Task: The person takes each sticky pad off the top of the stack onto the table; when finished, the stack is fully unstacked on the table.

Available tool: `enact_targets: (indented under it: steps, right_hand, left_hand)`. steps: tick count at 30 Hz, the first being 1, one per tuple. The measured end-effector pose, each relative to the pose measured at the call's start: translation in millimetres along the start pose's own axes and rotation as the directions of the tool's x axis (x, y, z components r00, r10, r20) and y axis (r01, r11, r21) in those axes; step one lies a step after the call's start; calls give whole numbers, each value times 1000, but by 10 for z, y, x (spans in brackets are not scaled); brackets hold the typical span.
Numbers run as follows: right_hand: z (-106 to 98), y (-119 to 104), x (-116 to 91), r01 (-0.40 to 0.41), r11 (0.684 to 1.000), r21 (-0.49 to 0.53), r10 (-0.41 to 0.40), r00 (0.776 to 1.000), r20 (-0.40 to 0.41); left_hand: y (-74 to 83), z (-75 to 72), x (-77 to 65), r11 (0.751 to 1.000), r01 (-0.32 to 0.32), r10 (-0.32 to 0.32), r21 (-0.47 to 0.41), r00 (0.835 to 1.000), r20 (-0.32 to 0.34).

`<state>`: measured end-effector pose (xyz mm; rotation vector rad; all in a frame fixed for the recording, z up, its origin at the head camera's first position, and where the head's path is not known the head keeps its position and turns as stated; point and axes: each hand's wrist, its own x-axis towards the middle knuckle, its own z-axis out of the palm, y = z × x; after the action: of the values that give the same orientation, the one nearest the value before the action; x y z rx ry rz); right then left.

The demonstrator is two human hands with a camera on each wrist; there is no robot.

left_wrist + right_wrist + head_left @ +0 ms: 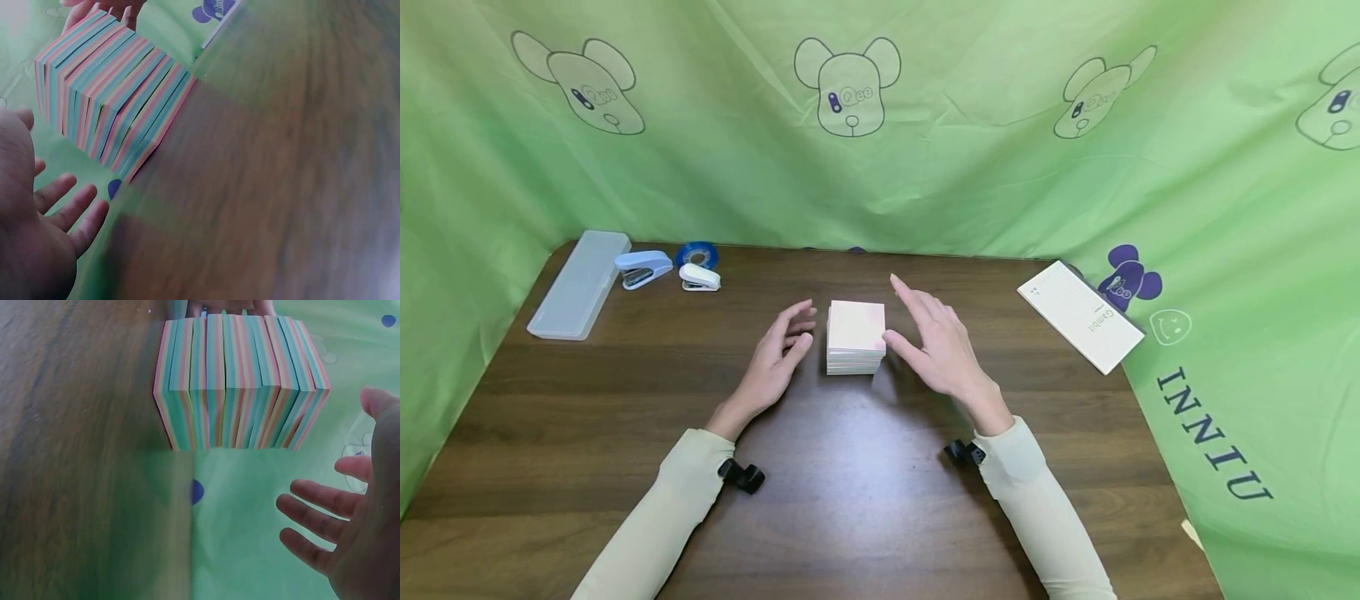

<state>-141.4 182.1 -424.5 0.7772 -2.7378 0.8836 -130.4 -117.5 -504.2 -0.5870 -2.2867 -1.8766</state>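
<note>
A stack of sticky notes [857, 327] stands on the table between the two hands. Its sides show pink, yellow and blue-green layers, plain in the stack's side in the left wrist view [112, 87] and in the right wrist view [240, 381]. To its left, the left hand [777, 354] is held apart from it with fingers relaxed. On the other side is the right hand [943, 346], fingers extended, its thumb tip close to the stack's edge; whether it touches is unclear in the head view. The right wrist view shows a gap there. Neither hand holds anything.
At the back left lie a translucent pencil case [580, 287], a blue stapler [644, 267], a white stapler [699, 277] and a blue tape roll [697, 253]. A white notepad [1082, 317] lies at the right edge. Green cloth [955, 183] hangs behind the table [842, 500].
</note>
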Motion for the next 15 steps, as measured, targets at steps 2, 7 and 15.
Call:
enact_targets:
  steps: [2, 7, 15]
  right_hand:
    - [11, -17, 18, -12, 1000, 11, 11, 1000, 20]
    - [24, -47, 52, -63, 997, 38, 59, 992, 112]
    - [50, -13, 57, -107, 988, 114, 90, 985, 150]
  left_hand:
    - [3, 15, 4, 1000, -1, 1, -12, 1000, 21]
    - [27, 16, 4, 998, 40, -44, 41, 996, 80]
    - [23, 35, 29, 985, 68, -85, 157, 991, 104]
